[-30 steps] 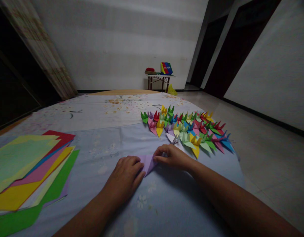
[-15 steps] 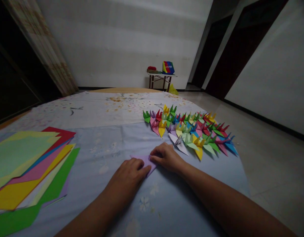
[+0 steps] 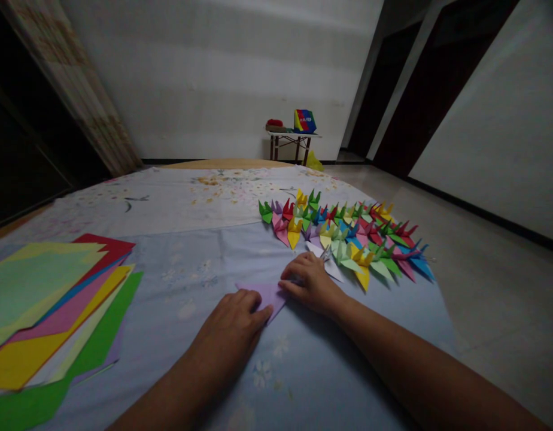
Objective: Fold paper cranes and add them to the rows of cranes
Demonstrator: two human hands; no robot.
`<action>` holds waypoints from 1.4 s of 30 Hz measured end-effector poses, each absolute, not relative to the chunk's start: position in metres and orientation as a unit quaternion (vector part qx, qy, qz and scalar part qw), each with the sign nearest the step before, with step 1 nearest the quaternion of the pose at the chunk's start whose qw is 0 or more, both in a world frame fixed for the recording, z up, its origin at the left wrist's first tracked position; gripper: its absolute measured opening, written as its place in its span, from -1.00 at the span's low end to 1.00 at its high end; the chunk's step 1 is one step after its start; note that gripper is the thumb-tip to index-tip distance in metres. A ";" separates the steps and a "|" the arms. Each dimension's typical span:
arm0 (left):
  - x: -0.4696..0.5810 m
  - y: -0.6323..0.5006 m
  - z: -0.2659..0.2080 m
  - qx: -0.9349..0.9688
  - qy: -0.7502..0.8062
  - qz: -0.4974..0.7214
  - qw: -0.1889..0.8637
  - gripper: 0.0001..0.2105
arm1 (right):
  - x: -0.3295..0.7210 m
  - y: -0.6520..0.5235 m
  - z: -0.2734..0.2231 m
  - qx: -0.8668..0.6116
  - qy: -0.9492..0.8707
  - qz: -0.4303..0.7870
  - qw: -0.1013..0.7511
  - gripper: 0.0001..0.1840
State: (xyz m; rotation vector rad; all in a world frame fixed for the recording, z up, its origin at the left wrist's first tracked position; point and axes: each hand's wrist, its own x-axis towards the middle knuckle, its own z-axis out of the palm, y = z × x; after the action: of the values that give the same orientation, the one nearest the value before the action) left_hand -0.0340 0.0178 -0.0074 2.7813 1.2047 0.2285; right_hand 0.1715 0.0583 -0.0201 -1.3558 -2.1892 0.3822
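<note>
A purple sheet of origami paper (image 3: 270, 295), folded to a triangle, lies on the blue flowered tablecloth (image 3: 178, 347) between my hands. My left hand (image 3: 237, 311) presses on its left part, with the thumb and fingers lying over the paper. At the paper's right corner, my right hand (image 3: 310, 282) pinches the edge between thumb and bent fingers. Just beyond the right hand stand several rows of folded paper cranes (image 3: 337, 236) in many colours; the nearest is a white crane (image 3: 333, 269), partly hidden behind that hand.
A fanned stack of coloured paper sheets (image 3: 43, 299) lies at the table's left. Past the far table edge, a small side table (image 3: 294, 134) by the wall carries a colourful box (image 3: 304, 121) and a red item. Tiled floor (image 3: 492, 299) shows on the right.
My right hand has shifted slightly right along the purple paper, towards its corner, uncovering more of it. My left hand stays on the paper's left part.
</note>
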 end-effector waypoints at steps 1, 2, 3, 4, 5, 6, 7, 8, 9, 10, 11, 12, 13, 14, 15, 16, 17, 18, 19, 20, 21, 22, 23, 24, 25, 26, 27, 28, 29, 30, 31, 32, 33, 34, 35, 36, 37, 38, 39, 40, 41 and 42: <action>-0.034 0.018 -0.007 0.914 0.396 0.069 0.048 -0.76 | 0.173 0.057 -0.018 -0.499 -0.815 0.137 0.262 -0.85; -0.034 0.018 -0.006 0.915 0.396 0.065 0.046 -0.76 | 0.175 0.055 -0.017 -0.494 -0.820 0.133 0.256 -0.86; -0.034 0.018 -0.006 0.915 0.396 0.062 0.046 -0.77 | 0.176 0.053 -0.016 -0.489 -0.826 0.130 0.249 -0.86; -0.034 0.018 -0.006 0.915 0.396 0.059 0.048 -0.77 | 0.177 0.051 -0.016 -0.485 -0.831 0.128 0.242 -0.85; -0.033 0.018 -0.005 0.915 0.395 0.059 0.049 -0.77 | 0.177 0.050 -0.016 -0.481 -0.834 0.127 0.238 -0.85; -0.033 0.018 -0.005 0.915 0.395 0.062 0.049 -0.77 | 0.177 0.048 -0.017 -0.480 -0.835 0.126 0.237 -0.84; -0.033 0.018 -0.005 0.916 0.394 0.067 0.048 -0.77 | 0.177 0.047 -0.018 -0.480 -0.835 0.126 0.237 -0.84; -0.033 0.018 -0.004 0.916 0.393 0.071 0.047 -0.77 | 0.176 0.047 -0.019 -0.480 -0.835 0.127 0.238 -0.83; -0.033 0.018 -0.004 0.916 0.393 0.072 0.046 -0.77 | 0.176 0.046 -0.020 -0.480 -0.834 0.128 0.240 -0.83; -0.033 0.018 -0.004 0.916 0.392 0.071 0.046 -0.77 | 0.176 0.046 -0.021 -0.480 -0.834 0.129 0.241 -0.82; -0.033 0.018 -0.004 0.916 0.392 0.068 0.047 -0.76 | 0.176 0.047 -0.022 -0.479 -0.833 0.130 0.243 -0.82; -0.033 0.019 -0.004 0.917 0.391 0.065 0.048 -0.76 | 0.176 0.047 -0.023 -0.479 -0.833 0.132 0.244 -0.81; -0.033 0.019 -0.004 0.918 0.390 0.062 0.047 -0.76 | 0.176 0.047 -0.023 -0.478 -0.833 0.132 0.245 -0.81; -0.034 0.019 -0.004 0.918 0.389 0.062 0.046 -0.75 | 0.176 0.048 -0.024 -0.477 -0.833 0.132 0.246 -0.81; -0.034 0.019 -0.005 0.918 0.388 0.063 0.044 -0.75 | 0.176 0.048 -0.025 -0.476 -0.833 0.132 0.248 -0.81; -0.035 0.019 -0.005 0.919 0.388 0.065 0.043 -0.74 | 0.177 0.048 -0.025 -0.476 -0.833 0.131 0.250 -0.81; -0.035 0.019 -0.005 0.918 0.388 0.067 0.043 -0.74 | 0.177 0.049 -0.026 -0.476 -0.833 0.129 0.252 -0.81; -0.035 0.019 -0.004 0.918 0.387 0.068 0.045 -0.74 | 0.177 0.049 -0.027 -0.475 -0.833 0.128 0.253 -0.81; -0.035 0.019 -0.004 0.918 0.388 0.069 0.049 -0.74 | 0.177 0.049 -0.028 -0.475 -0.832 0.127 0.255 -0.81; -0.035 0.018 -0.004 0.917 0.388 0.071 0.054 -0.74 | 0.177 0.048 -0.028 -0.476 -0.832 0.127 0.256 -0.82; -0.035 0.018 -0.003 0.916 0.389 0.074 0.060 -0.75 | 0.177 0.048 -0.029 -0.476 -0.832 0.128 0.256 -0.82; -0.035 0.018 -0.003 0.915 0.390 0.078 0.067 -0.75 | 0.177 0.048 -0.029 -0.476 -0.831 0.129 0.255 -0.83; -0.035 0.019 -0.003 0.913 0.393 0.086 0.075 -0.76 | 0.177 0.048 -0.030 -0.477 -0.831 0.131 0.255 -0.84; -0.034 0.019 -0.003 0.910 0.396 0.095 0.082 -0.77 | 0.177 0.047 -0.030 -0.477 -0.830 0.133 0.255 -0.85; -0.034 0.020 -0.003 0.906 0.400 0.105 0.089 -0.78 | 0.176 0.047 -0.030 -0.478 -0.830 0.134 0.256 -0.86; -0.033 0.021 -0.004 0.903 0.404 0.114 0.095 -0.79 | 0.176 0.047 -0.030 -0.479 -0.829 0.136 0.256 -0.86; -0.032 0.023 -0.005 0.899 0.408 0.122 0.099 -0.79 | 0.176 0.047 -0.030 -0.480 -0.828 0.137 0.257 -0.87; -0.031 0.024 -0.006 0.896 0.412 0.129 0.101 -0.79 | 0.176 0.047 -0.030 -0.482 -0.826 0.137 0.257 -0.87; -0.030 0.026 -0.007 0.894 0.416 0.134 0.104 -0.78 | 0.176 0.047 -0.030 -0.484 -0.825 0.137 0.257 -0.88; -0.030 0.027 -0.009 0.891 0.419 0.139 0.107 -0.78 | 0.176 0.047 -0.030 -0.486 -0.824 0.138 0.257 -0.88; -0.029 0.028 -0.010 0.889 0.421 0.143 0.110 -0.79 | 0.176 0.047 -0.030 -0.488 -0.823 0.139 0.256 -0.88; -0.028 0.029 -0.012 0.886 0.424 0.148 0.115 -0.80 | 0.176 0.048 -0.030 -0.490 -0.822 0.140 0.255 -0.88; -0.028 0.030 -0.014 0.884 0.426 0.153 0.120 -0.81 | 0.175 0.048 -0.030 -0.491 -0.821 0.140 0.253 -0.88; -0.027 0.031 -0.015 0.881 0.427 0.158 0.127 -0.83 | 0.175 0.048 -0.030 -0.493 -0.821 0.141 0.252 -0.88; -0.027 0.032 -0.016 0.879 0.428 0.162 0.135 -0.84 | 0.176 0.048 -0.030 -0.494 -0.820 0.141 0.250 -0.88; -0.028 0.032 -0.017 0.877 0.429 0.165 0.142 -0.85 | 0.176 0.048 -0.030 -0.496 -0.820 0.141 0.249 -0.87; -0.028 0.033 -0.017 0.874 0.431 0.167 0.149 -0.86 | 0.176 0.049 -0.030 -0.497 -0.820 0.140 0.247 -0.87; -0.028 0.034 -0.018 0.873 0.431 0.167 0.155 -0.86 | 0.176 0.049 -0.030 -0.497 -0.821 0.139 0.245 -0.87; -0.029 0.035 -0.018 0.872 0.432 0.167 0.160 -0.84 | 0.176 0.049 -0.030 -0.498 -0.821 0.139 0.243 -0.86; -0.029 0.035 -0.019 0.871 0.433 0.166 0.162 -0.82 | 0.176 0.049 -0.030 -0.498 -0.821 0.140 0.243 -0.86; -0.029 0.036 -0.019 0.871 0.432 0.165 0.164 -0.81 | 0.177 0.050 -0.030 -0.499 -0.820 0.140 0.243 -0.86; -0.030 0.037 -0.019 0.872 0.431 0.165 0.164 -0.79 | 0.176 0.050 -0.030 -0.500 -0.819 0.141 0.244 -0.86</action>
State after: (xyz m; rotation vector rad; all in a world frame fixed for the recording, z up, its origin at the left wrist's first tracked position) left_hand -0.0298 0.0367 -0.0193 2.4851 1.2279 0.4689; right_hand 0.1764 0.0497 -0.0301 -1.3664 -2.2369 0.3840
